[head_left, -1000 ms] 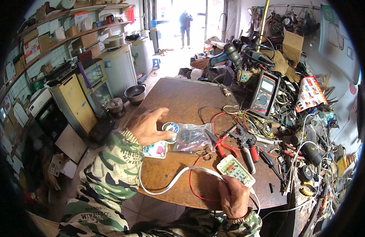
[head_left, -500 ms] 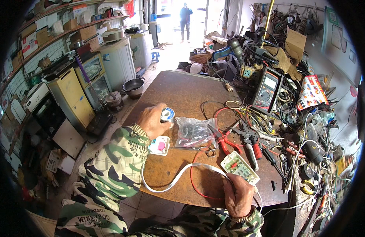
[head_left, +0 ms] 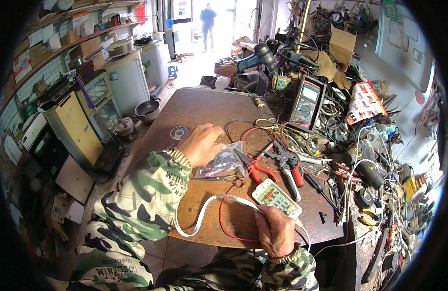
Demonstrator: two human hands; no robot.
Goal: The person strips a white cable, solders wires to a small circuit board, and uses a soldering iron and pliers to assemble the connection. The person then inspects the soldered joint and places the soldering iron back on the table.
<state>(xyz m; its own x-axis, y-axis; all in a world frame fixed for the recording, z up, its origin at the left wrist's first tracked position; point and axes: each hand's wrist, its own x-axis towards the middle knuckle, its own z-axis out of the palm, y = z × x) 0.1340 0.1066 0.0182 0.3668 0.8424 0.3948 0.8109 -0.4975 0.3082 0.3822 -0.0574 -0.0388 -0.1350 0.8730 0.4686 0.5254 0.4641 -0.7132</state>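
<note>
Open cream plastic case (head_left: 257, 195) with circuit board (head_left: 282, 203), near edge of the wooden tabletop (head_left: 200, 104), right of centre.
Case: rectangular, shallow, rounded corners, lying tilted to the view; contents, a greenish board and a small red part (head_left: 269, 196). Right hand (head_left: 276, 232): thumb and fingers pinched on white flat cable (head_left: 233, 198) at the case's near edge; cable loops leftward over the table. Clear plastic bag (head_left: 224, 163): crumpled, dark and reddish contents, not identifiable. Left hand (head_left: 200, 144): palm down, fingers bent over the bag's far left edge; whether gripping, cannot tell. Solder spool (head_left: 179, 133), blue-and-white label: just beside left hand. Red-handled pliers (head_left: 261, 170): between bag and case.
</note>
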